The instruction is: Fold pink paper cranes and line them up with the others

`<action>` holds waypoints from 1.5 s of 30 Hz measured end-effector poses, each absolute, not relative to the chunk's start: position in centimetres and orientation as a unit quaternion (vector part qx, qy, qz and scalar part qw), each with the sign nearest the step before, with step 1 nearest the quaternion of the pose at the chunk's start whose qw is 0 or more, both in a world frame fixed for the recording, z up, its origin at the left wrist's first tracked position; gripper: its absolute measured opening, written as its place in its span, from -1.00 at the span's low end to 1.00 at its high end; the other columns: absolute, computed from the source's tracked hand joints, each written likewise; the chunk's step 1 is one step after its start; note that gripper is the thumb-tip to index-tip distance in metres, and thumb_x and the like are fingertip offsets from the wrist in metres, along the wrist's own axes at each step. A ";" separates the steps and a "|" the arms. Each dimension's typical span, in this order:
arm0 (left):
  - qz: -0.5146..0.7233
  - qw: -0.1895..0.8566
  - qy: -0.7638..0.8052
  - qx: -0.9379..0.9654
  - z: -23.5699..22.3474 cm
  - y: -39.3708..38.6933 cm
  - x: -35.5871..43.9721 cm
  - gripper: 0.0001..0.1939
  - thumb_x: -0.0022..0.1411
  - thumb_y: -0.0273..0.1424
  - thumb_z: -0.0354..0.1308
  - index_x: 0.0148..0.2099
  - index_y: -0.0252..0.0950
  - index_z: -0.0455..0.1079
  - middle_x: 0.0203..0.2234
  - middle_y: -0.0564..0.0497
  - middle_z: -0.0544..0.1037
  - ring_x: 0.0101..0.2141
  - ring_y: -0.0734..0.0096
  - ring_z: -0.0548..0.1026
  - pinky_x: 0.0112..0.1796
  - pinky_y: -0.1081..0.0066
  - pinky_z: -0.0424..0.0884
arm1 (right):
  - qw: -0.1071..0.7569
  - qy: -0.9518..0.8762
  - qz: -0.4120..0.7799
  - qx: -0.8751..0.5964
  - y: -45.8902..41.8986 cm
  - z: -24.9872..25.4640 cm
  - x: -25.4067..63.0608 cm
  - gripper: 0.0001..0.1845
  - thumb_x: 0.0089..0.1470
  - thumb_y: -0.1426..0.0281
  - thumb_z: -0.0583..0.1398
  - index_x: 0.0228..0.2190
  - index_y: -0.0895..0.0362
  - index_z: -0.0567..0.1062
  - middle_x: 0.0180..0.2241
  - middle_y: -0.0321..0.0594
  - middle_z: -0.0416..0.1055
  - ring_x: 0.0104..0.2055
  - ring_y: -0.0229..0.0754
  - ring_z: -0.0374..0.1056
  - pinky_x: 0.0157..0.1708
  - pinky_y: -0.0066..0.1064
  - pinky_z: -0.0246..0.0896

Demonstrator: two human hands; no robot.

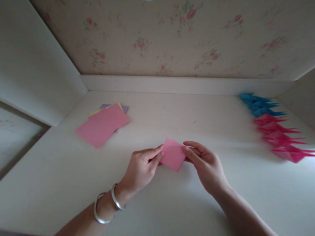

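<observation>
A small pink square of paper (172, 155) is held up between my two hands, above the white tabletop. My left hand (142, 169) pinches its left corner between thumb and fingers; two silver bangles circle that wrist. At the right corner, my right hand (206, 166) grips the paper with the thumb on the near face and fingers behind it. The square looks flat, with one corner pointing toward me. Whether it has several folded layers I cannot tell.
Pink paper sheets (103, 125) lie at the left over yellow and purple ones. Along the right stand folded blue paper cranes (262, 105) and folded pink paper cranes (283, 138) in a row. A floral-papered wall (156, 33) closes off the back, and a white panel (31, 55) rises at the left.
</observation>
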State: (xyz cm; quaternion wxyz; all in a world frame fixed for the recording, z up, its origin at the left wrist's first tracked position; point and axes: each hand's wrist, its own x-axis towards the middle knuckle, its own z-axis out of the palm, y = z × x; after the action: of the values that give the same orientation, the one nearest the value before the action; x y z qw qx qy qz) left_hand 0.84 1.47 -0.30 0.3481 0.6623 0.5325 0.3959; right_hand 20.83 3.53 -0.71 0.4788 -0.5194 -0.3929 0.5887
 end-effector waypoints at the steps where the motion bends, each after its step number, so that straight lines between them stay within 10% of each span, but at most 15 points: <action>1: 0.398 0.350 0.531 0.661 -0.3 1.5 0.9 -0.68 0.35 -0.35 0.12 0.09 -0.28 0.51 -0.22 -0.10 0.69 -0.42 0.36 0.63 -0.34 0.46 0.56 | 0.480 -0.399 0.581 -0.522 3.5 -0.7 20.8 -0.59 -0.06 0.16 0.38 -0.22 0.16 0.57 -0.39 -0.16 0.62 -0.34 -0.10 0.54 -0.25 -0.25 0.50; 45: 0.450 0.302 0.557 0.629 -0.5 1.6 0.6 -0.71 0.32 -0.33 0.17 0.03 -0.32 0.54 -0.30 -0.11 0.70 -0.47 0.40 0.64 -0.46 0.53 0.53 | 0.300 -0.531 0.657 -0.443 2.4 -0.1 20.6 -0.66 0.12 0.18 0.28 -0.21 0.21 0.52 -0.40 -0.13 0.59 -0.47 -0.26 0.48 -0.44 -0.45 0.39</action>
State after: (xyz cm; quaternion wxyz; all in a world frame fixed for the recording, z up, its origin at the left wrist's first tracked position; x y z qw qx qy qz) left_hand 0.57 1.65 -0.46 0.3016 0.6293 0.5569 0.4503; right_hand 20.62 2.44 -0.06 0.3001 -0.4433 -0.5314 0.6566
